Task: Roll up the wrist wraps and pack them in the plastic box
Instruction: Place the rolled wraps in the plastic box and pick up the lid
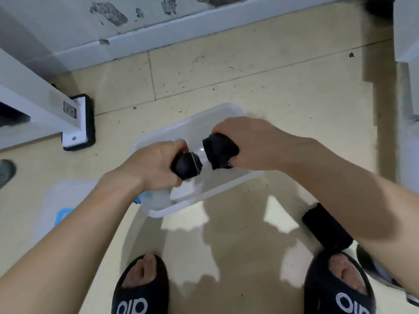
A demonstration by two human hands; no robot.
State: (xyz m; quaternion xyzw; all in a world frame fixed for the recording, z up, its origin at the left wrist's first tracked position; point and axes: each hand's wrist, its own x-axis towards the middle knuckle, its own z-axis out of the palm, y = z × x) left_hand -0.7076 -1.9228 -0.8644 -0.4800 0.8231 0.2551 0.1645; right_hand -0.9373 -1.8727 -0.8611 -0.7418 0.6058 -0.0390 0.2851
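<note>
- Head view: left hand, fingers wrapped around rolled black wrist wrap.
- Right hand, fingers closed on second black wrap.
- Both wraps held above clear plastic box on floor.
- Third wrap on floor, just beside right sandal.

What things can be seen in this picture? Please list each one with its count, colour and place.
rolled wrist wraps: two, black, one in each hand above the box
plastic box: one, clear, open, on the floor ahead of the feet
box lid: one, clear with blue clips, on the floor at left
black fabric piece: one, on the floor under the right forearm; perhaps another wrap
frame foot: one, white with black pad, left
slippers: two, black, bottom edge
left hand: gripping a roll
right hand: gripping a roll
</note>
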